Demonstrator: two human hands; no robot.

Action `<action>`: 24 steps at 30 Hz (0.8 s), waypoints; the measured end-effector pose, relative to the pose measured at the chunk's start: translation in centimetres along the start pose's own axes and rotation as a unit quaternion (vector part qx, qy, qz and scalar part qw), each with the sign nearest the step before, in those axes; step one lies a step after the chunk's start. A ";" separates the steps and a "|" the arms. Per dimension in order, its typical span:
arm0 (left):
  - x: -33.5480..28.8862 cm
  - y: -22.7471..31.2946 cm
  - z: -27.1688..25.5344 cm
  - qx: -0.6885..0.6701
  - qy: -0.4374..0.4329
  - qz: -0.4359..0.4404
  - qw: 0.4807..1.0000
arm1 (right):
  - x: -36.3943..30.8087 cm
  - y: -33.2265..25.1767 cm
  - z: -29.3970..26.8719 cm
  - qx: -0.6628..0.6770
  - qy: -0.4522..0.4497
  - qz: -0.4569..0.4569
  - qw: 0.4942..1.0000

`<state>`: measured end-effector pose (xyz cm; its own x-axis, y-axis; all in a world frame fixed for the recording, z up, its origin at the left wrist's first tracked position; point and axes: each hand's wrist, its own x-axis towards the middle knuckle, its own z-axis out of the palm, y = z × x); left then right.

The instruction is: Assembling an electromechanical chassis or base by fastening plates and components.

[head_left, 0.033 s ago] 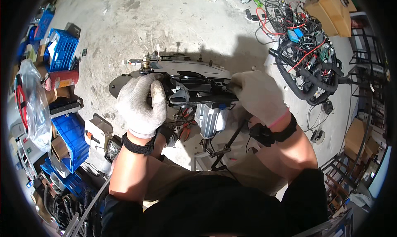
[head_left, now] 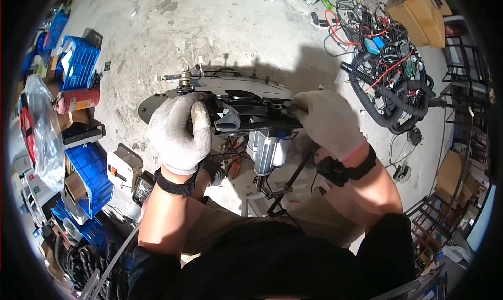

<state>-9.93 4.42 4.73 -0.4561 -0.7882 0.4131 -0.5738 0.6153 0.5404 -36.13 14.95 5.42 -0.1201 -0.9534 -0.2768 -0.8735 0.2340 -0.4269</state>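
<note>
A mechanical assembly with a long grey-white plate [head_left: 241, 84] stands in front of me. Along its near side runs a black frame part [head_left: 262, 125]. My left hand [head_left: 178, 132], in a whitish knit glove, has its fingers curled over the left end of that part, thumb toward me. At the other end my right hand [head_left: 327, 123], gloved too, pinches the part's edge; its fingertips are partly hidden. Between the hands sits a small grey piece [head_left: 228, 121]. Below hangs a silver finned motor [head_left: 263, 152] beside a white cylinder [head_left: 281, 152]. A threaded bolt [head_left: 185, 79] rises at the left.
Orange-handled pliers [head_left: 234, 167] lie on the floor beneath the assembly. A heap of cables and black hoses [head_left: 387, 64] spreads at the right, near a cardboard box [head_left: 416, 17]. Blue crates [head_left: 81, 62], a plastic bag [head_left: 47, 132] and a white container [head_left: 124, 164] line the left.
</note>
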 end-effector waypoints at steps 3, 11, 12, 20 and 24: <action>0.0 -0.1 0.1 0.015 0.008 0.012 1.000 | -0.2 0.0 -0.2 0.034 -0.001 0.004 0.999; 0.2 0.0 0.1 0.011 0.003 0.005 1.000 | -0.5 0.3 0.6 0.063 0.071 -0.033 0.995; 0.4 0.0 0.2 0.010 0.003 0.007 1.000 | -0.5 0.2 0.3 0.039 0.075 -0.051 0.995; 0.5 0.1 0.4 0.002 0.030 0.026 0.999 | -2.2 2.9 -2.9 0.074 0.148 -0.063 0.984; 0.4 0.2 0.2 -0.004 0.001 -0.003 1.000 | -3.5 5.1 -4.9 0.087 0.179 0.011 0.980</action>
<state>-10.40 4.22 4.88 -0.4513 -0.7914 0.4124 -0.5703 0.6112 0.5488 -42.50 18.51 8.46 -0.3234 -0.9461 0.0186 -0.7789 0.2550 -0.5729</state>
